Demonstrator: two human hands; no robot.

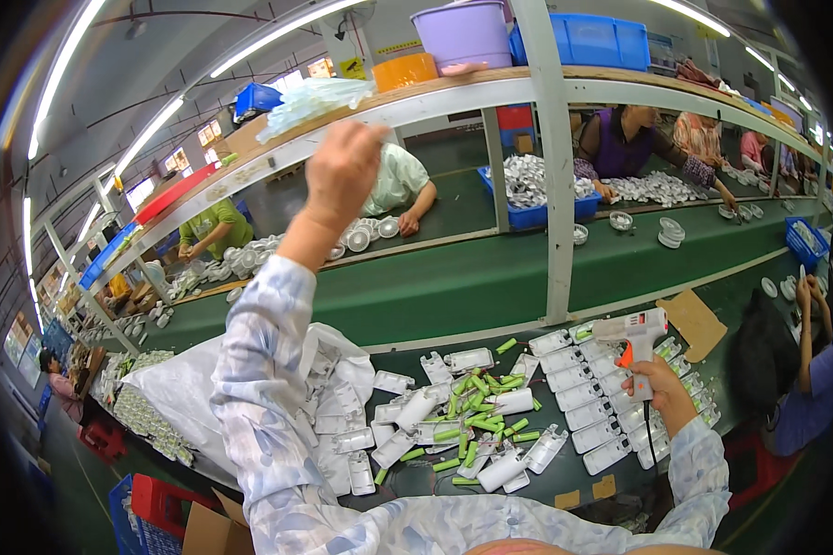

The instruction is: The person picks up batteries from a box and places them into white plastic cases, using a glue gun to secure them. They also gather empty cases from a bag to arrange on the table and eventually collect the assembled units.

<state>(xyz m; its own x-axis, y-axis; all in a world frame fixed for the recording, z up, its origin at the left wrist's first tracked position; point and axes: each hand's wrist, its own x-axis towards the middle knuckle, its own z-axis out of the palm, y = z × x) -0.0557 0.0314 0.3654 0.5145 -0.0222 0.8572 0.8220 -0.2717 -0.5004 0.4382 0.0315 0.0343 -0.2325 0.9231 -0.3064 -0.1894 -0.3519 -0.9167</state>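
My left hand point(345, 171) is raised to shelf height, in front of the overhead shelf's edge. It is blurred, with the fingers curled in; whatever they may hold is hidden. My right hand point(659, 381) grips a white hot glue gun point(640, 335) with an orange trigger, its nozzle toward the left. Under it lie rows of white plastic housings point(594, 412), laid side by side. Left of these, green cylindrical batteries point(477, 398) with wires are heaped among loose white housings point(416, 410). A black cord point(649, 433) hangs from the gun.
A white plastic sack point(190, 393) of housings lies at left. Brown cardboard point(692, 324) sits beyond the rows. A white post point(553, 185) rises before a green conveyor belt point(435, 291). The overhead shelf point(463, 91) carries tubs and plastic bags. Co-workers sit across and at right.
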